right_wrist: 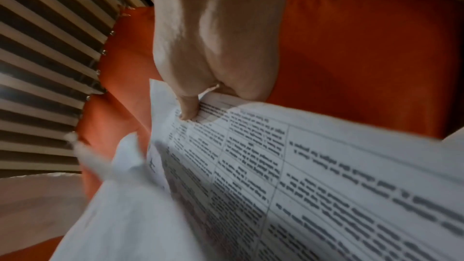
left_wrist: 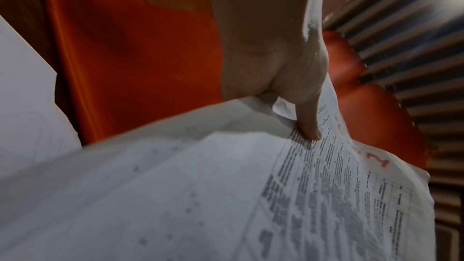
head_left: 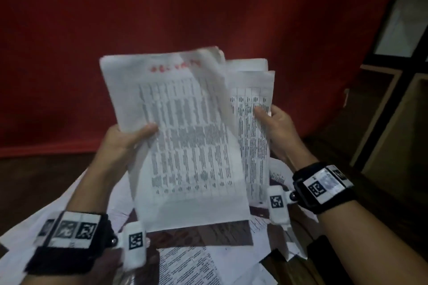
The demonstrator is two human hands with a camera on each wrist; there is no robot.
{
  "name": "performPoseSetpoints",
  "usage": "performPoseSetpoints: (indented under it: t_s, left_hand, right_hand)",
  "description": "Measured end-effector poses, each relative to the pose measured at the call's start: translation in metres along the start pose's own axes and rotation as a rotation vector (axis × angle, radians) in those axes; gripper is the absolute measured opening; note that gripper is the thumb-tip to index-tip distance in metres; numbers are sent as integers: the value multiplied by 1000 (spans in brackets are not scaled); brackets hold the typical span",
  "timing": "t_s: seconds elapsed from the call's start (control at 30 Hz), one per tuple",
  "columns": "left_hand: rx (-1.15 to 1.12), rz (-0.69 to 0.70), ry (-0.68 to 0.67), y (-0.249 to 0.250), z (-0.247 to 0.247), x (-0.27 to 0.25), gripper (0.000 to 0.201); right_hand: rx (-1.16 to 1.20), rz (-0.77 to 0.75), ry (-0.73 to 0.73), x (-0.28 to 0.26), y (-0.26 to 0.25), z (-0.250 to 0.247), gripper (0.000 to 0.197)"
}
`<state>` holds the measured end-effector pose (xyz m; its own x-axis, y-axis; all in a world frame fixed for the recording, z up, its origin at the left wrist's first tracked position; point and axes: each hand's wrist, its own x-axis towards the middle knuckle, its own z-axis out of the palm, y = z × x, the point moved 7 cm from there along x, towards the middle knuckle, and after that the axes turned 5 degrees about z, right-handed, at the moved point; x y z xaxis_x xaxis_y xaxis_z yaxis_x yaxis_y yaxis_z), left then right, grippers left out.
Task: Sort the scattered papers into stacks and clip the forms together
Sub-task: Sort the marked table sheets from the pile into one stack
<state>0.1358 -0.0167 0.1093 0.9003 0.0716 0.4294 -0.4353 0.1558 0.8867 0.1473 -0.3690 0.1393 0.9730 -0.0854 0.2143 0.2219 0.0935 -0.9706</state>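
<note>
I hold two bundles of printed forms upright above the table. My left hand [head_left: 136, 134] pinches the front bundle [head_left: 185, 136], sheets with dense table text and red writing at the top, thumb on its face. My right hand [head_left: 271, 120] pinches the bundle behind it [head_left: 253, 132], thumb on a ruled table. The left wrist view shows the left hand's thumb [left_wrist: 307, 126] pressed on the front bundle [left_wrist: 326, 195]. In the right wrist view the right hand's thumb [right_wrist: 187, 108] pinches the rear bundle [right_wrist: 301, 186]. Fingers behind the sheets are hidden.
More loose papers [head_left: 190, 266] lie scattered on the dark wooden table [head_left: 208, 236] below my wrists. A red cloth [head_left: 162, 18] hangs behind. A dark frame and light wooden boards [head_left: 393, 99] stand at the right.
</note>
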Motion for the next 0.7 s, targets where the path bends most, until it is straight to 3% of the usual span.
performPoseSetpoints:
  t_s: [0.1, 0.17, 0.23, 0.3, 0.4, 0.5, 0.63, 0.7]
  left_hand:
    - [104, -5, -85, -12, 36, 4, 26]
    - [138, 15, -110, -15, 50, 8, 37]
    - [139, 18, -107, -19, 56, 13, 50]
    - [137, 55, -85, -21, 60, 12, 46]
    - [175, 106, 17, -21, 63, 3, 45]
    - [219, 169, 24, -27, 69, -4, 41]
    - [246, 298, 39, -30, 68, -8, 83]
    - [220, 301, 60, -33, 65, -7, 92]
  right_hand:
    - [48, -67, -11, -6, -6, 6, 30]
    - [62, -82, -9, -9, -6, 7, 22]
    - [93, -87, 5, -12, -4, 5, 20]
    - [139, -104, 22, -14, -1, 0, 22]
    - [238, -102, 0, -17, 12, -2, 58]
    - [272, -104, -20, -21, 29, -1, 95]
    - [163, -154, -6, -29, 46, 2, 102]
    - [113, -195, 2, -33, 49, 3, 102]
